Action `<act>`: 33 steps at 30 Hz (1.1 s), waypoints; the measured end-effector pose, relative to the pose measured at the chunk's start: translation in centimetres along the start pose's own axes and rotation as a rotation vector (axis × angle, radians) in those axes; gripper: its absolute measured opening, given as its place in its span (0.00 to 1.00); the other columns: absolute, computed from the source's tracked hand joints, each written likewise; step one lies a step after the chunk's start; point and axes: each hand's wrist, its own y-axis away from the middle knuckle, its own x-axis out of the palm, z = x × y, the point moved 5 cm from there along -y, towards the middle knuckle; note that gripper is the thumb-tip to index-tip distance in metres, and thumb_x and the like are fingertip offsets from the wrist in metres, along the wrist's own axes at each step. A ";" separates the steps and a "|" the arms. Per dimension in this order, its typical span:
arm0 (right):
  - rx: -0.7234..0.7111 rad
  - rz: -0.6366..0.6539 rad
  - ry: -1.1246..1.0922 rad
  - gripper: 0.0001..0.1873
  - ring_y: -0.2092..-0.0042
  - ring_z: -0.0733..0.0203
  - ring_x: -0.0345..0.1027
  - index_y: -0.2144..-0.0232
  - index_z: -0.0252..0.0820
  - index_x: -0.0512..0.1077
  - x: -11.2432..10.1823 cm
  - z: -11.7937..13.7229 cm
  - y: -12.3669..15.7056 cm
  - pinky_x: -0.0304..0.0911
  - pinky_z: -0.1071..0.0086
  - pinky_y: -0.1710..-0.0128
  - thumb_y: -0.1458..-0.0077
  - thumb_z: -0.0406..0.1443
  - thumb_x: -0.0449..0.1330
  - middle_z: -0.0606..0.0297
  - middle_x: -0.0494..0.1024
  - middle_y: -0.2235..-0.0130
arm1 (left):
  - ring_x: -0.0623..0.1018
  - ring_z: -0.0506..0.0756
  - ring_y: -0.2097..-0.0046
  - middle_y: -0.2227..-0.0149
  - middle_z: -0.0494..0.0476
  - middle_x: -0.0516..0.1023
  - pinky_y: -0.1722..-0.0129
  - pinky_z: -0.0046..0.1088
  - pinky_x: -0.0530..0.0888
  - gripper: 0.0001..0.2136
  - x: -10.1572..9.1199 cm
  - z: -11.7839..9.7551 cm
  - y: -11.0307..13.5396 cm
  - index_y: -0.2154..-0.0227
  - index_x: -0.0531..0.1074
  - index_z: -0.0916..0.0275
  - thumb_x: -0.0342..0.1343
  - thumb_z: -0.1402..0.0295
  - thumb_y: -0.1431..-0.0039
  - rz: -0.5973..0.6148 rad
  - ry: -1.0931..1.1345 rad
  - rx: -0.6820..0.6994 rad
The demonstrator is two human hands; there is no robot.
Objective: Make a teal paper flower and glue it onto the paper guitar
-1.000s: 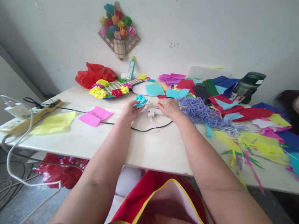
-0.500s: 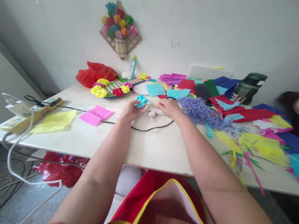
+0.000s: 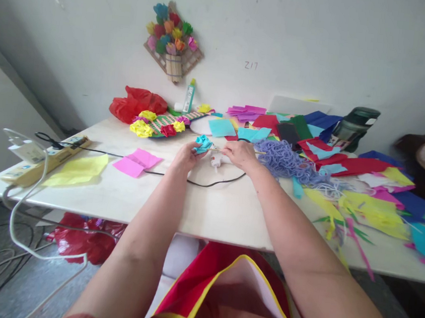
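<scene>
Currently, L hand (image 3: 187, 157) is pinching the blue paper bloom (image 3: 203, 143) over the table (image 3: 225, 211), w/ R hand (image 3: 241, 153) gripping a thin stick (image 3: 215, 150) next to it. Bloom's looking mostly shaped; yellow flowers (image 3: 141, 129) are already sitting on the slatted piece (image 3: 165, 120), pink sheet (image 3: 136, 163) & yellow sheet (image 3: 77, 171) lying unshaped.

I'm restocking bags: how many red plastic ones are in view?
2. One red bag sits at the back of the table, left of the yellow-capped tube; a second red bag is below the table, partly hidden. Others may be out of sight there.
</scene>
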 end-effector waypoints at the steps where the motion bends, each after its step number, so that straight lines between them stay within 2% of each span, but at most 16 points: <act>1: -0.003 0.010 0.010 0.15 0.62 0.56 0.71 0.65 0.42 0.77 0.1 0.0 0.0 0.53 0.69 0.68 0.41 0.42 0.53 0.58 0.80 0.64 | 0.79 0.55 0.67 0.74 0.56 0.77 0.65 0.27 0.77 0.14 0.0 0.0 0.0 0.63 0.72 0.66 0.54 0.80 0.55 0.002 -0.003 -0.001; 5: -0.005 -0.001 0.007 0.16 0.63 0.57 0.71 0.65 0.42 0.77 0.1 0.0 0.1 0.52 0.69 0.68 0.41 0.42 0.52 0.58 0.80 0.64 | 0.79 0.55 0.68 0.74 0.56 0.77 0.65 0.28 0.77 0.14 -0.1 0.0 -0.1 0.63 0.72 0.66 0.54 0.80 0.55 0.011 -0.005 -0.006; 12: 0.009 -0.138 -0.071 0.10 0.63 0.59 0.70 0.69 0.43 0.77 -0.3 0.2 0.1 0.50 0.69 0.70 0.44 0.40 0.57 0.63 0.80 0.65 | 0.79 0.56 0.67 0.73 0.59 0.77 0.65 0.29 0.77 0.12 -0.1 0.0 0.1 0.64 0.71 0.69 0.52 0.80 0.55 0.012 -0.013 -0.011; 20: -0.055 -0.264 -0.065 0.08 0.64 0.58 0.66 0.73 0.40 0.74 -0.5 0.6 0.1 0.48 0.68 0.70 0.45 0.37 0.58 0.60 0.77 0.69 | 0.80 0.56 0.67 0.73 0.59 0.77 0.64 0.29 0.77 0.12 0.3 -0.2 0.7 0.65 0.72 0.69 0.52 0.80 0.55 0.016 -0.004 -0.014; 28: -0.114 -0.310 0.008 0.10 0.64 0.56 0.64 0.73 0.38 0.74 -0.9 1.3 0.3 0.49 0.67 0.68 0.43 0.37 0.57 0.57 0.75 0.69 | 0.78 0.54 0.73 0.75 0.57 0.76 0.69 0.27 0.78 0.11 0.3 0.0 0.8 0.66 0.71 0.68 0.52 0.80 0.54 0.023 0.004 -0.051; 33: -0.117 -0.257 0.017 0.12 0.64 0.56 0.64 0.71 0.38 0.74 -0.5 1.1 0.3 0.48 0.67 0.70 0.42 0.39 0.55 0.57 0.76 0.68 | 0.78 0.53 0.73 0.75 0.58 0.77 0.68 0.27 0.78 0.11 0.4 -0.1 0.8 0.65 0.70 0.68 0.52 0.81 0.54 0.025 0.025 -0.043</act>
